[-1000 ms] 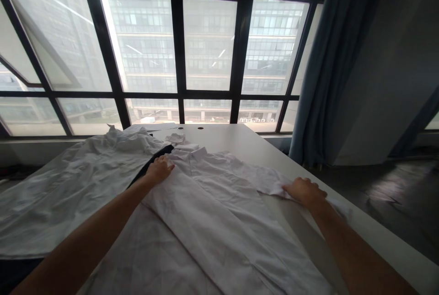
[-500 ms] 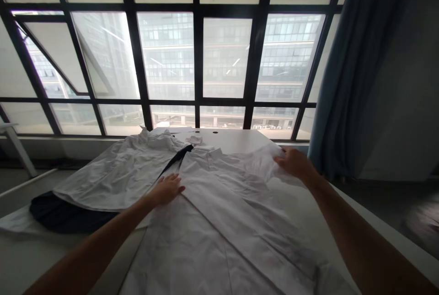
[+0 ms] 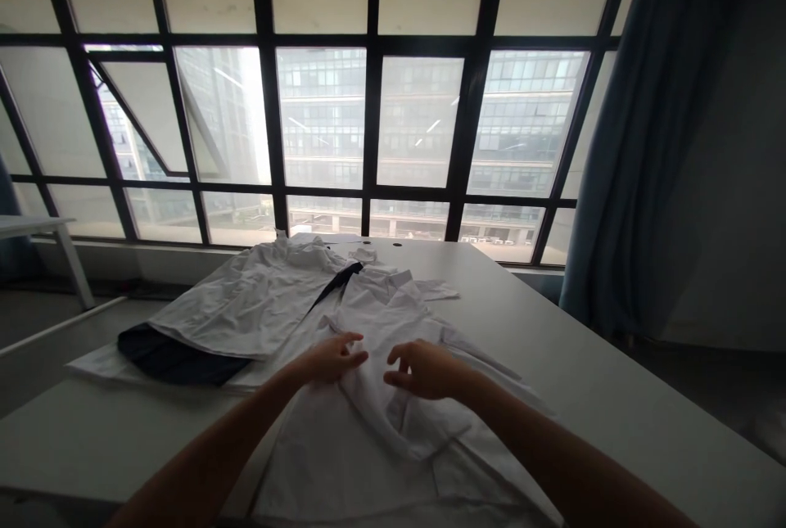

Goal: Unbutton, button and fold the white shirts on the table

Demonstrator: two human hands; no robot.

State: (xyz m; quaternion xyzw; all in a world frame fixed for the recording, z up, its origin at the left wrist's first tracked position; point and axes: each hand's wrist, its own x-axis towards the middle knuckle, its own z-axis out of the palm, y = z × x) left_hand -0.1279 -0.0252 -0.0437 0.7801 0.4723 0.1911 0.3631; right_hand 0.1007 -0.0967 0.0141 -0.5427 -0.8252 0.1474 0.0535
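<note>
A white collared shirt [image 3: 344, 454] lies spread on a white table, its collar toward the window. Its right-hand sleeve [image 3: 423, 434] is folded inward over the shirt front, with the loose end pointing toward me. My left hand [image 3: 332, 356] hovers at or just above the left part of the chest, thumb and forefinger apart. Close by, my right hand [image 3: 423, 368] is over the folded sleeve, fingers curved with a gap to the thumb. Neither hand visibly grips the cloth; whether the fingertips touch it, I cannot tell.
Left of the shirt lie more white shirts [image 3: 239, 307], with a dark navy cloth [image 3: 178, 358] between layers. The white table [image 3: 589, 397] reaches toward a large black-framed window [image 3: 325, 119]. A blue curtain [image 3: 620, 209] hangs at the right, and another white table [image 3: 33, 225] stands left.
My right hand has brought the sleeve from the right side across the shirt front and let it go. My left hand has moved slightly right and toward me. The view has shifted.
</note>
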